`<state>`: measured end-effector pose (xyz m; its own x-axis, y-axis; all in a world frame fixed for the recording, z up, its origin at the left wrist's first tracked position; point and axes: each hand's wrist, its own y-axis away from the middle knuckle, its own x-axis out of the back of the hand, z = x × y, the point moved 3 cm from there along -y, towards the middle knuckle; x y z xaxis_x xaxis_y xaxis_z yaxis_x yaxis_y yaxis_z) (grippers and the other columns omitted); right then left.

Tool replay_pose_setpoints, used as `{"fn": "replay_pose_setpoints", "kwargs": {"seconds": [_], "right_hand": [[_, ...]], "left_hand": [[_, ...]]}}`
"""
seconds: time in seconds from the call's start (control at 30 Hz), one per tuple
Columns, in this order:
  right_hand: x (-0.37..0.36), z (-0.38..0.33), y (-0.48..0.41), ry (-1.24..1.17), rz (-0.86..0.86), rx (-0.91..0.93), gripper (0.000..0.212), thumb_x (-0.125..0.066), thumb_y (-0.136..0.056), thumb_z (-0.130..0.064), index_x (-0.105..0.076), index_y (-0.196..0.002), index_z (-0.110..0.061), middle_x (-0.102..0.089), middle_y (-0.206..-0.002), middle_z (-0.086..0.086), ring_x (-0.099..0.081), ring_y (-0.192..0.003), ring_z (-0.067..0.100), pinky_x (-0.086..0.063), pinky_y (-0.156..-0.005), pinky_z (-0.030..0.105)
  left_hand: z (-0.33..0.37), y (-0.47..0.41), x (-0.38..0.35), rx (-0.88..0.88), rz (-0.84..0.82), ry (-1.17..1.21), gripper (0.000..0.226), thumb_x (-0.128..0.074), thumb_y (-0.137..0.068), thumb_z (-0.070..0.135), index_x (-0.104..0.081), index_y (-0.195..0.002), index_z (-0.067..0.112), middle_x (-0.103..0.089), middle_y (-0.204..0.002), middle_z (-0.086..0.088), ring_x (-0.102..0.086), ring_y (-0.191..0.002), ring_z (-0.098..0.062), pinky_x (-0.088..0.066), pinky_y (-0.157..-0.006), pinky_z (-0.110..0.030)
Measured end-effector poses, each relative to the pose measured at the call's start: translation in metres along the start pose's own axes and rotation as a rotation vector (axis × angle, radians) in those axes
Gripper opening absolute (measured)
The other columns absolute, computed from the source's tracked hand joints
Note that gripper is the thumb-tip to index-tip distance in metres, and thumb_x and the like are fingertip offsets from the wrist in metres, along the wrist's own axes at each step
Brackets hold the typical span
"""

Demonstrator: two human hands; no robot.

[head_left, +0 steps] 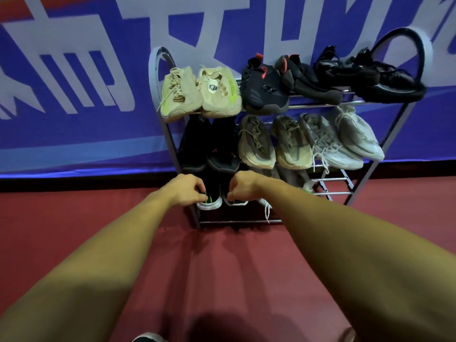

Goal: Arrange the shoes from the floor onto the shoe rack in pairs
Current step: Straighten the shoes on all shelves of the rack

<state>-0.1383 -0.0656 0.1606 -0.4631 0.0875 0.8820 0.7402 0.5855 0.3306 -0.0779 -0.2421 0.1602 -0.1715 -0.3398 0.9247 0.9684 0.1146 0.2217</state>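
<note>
Hands (190, 190) on black shoes (214, 196), bottom shelf (237, 221).

Dim, soft indoor light in a wide-angle view, with curved edges.

Light falls from above onto the shoe rack (237, 221). Its top shelf is the brightest, and its metal bars carry a faint sheen. The black shoes (213, 187) on its lowest shelf sink into shade with little detail. On the red floor (74, 218) in front of the rack lie soft shadows, darkest furthest from it at the lower edge. The banner (74, 144) behind the rack bows towards the corners. The forearms (345, 243), nearest the camera, look smeared and out of focus.
</note>
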Motion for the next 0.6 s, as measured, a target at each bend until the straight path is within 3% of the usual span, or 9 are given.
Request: {"fn": "replay_pose_setpoints", "kwargs": {"seconds": [0.1, 0.27, 0.33, 0.43, 0.53, 0.6], "right_hand": [[-0.013, 0.002, -0.015, 0.019, -0.073, -0.028, 0.024, -0.066, -0.084, -0.037, -0.069, -0.090, -0.013, -0.066, -0.088, 0.005, -0.063, -0.087, 0.024, -0.045, -0.067, 0.028], [-0.048, 0.000, -0.039, -0.101, -0.019, -0.082, 0.024, -0.063, -0.088, -0.039, -0.058, -0.087, -0.015, -0.063, -0.095, 0.010, -0.058, -0.086, 0.028, -0.041, -0.069, 0.031], [-0.069, -0.003, -0.046, -0.094, 0.032, -0.088, 0.021, -0.061, -0.086, -0.036, -0.061, -0.093, -0.017, -0.067, -0.106, 0.012, -0.063, -0.095, 0.032, -0.045, -0.072, 0.032], [-0.091, -0.002, -0.053, -0.100, 0.042, -0.132, 0.036, -0.061, -0.084, -0.036, -0.064, -0.113, -0.015, -0.067, -0.116, 0.010, -0.064, -0.107, 0.032, -0.052, -0.082, 0.036], [-0.102, -0.001, -0.063, -0.152, 0.018, -0.200, 0.040, -0.061, -0.084, -0.038, -0.064, -0.115, -0.012, -0.066, -0.117, 0.011, -0.063, -0.107, 0.032, -0.053, -0.086, 0.038], [-0.106, -0.002, -0.071, -0.232, 0.013, -0.233, 0.036, -0.059, -0.085, -0.041, -0.065, -0.109, -0.014, -0.067, -0.113, 0.011, -0.063, -0.097, 0.030, -0.051, -0.078, 0.035]], "left_hand": [[-0.011, -0.013, -0.012, 0.042, -0.024, -0.003, 0.028, -0.074, -0.080, 0.041, -0.071, -0.104, 0.027, -0.070, -0.094, 0.006, -0.065, -0.090, -0.015, -0.053, -0.083, -0.029], [-0.035, -0.036, -0.034, 0.080, -0.075, -0.094, 0.043, -0.069, -0.075, 0.053, -0.068, -0.112, 0.029, -0.070, -0.107, 0.000, -0.065, -0.097, -0.023, -0.055, -0.087, -0.037], [-0.043, -0.039, -0.042, 0.085, -0.077, -0.152, 0.051, -0.068, -0.075, 0.055, -0.063, -0.119, 0.029, -0.068, -0.115, -0.002, -0.065, -0.104, -0.028, -0.054, -0.088, -0.038], [-0.050, -0.039, -0.055, 0.079, -0.059, -0.210, 0.065, -0.069, -0.078, 0.049, -0.049, -0.135, 0.026, -0.062, -0.126, -0.008, -0.061, -0.115, -0.034, -0.051, -0.088, -0.039], [-0.054, -0.037, -0.069, 0.088, -0.041, -0.103, 0.068, -0.069, -0.077, 0.049, -0.044, -0.136, 0.026, -0.060, -0.125, -0.008, -0.060, -0.115, -0.035, -0.051, -0.090, -0.043], [-0.057, -0.036, -0.079, 0.106, -0.030, 0.004, 0.067, -0.066, -0.075, 0.052, -0.044, -0.134, 0.030, -0.063, -0.118, -0.008, -0.062, -0.110, -0.035, -0.052, -0.089, -0.044]]}}
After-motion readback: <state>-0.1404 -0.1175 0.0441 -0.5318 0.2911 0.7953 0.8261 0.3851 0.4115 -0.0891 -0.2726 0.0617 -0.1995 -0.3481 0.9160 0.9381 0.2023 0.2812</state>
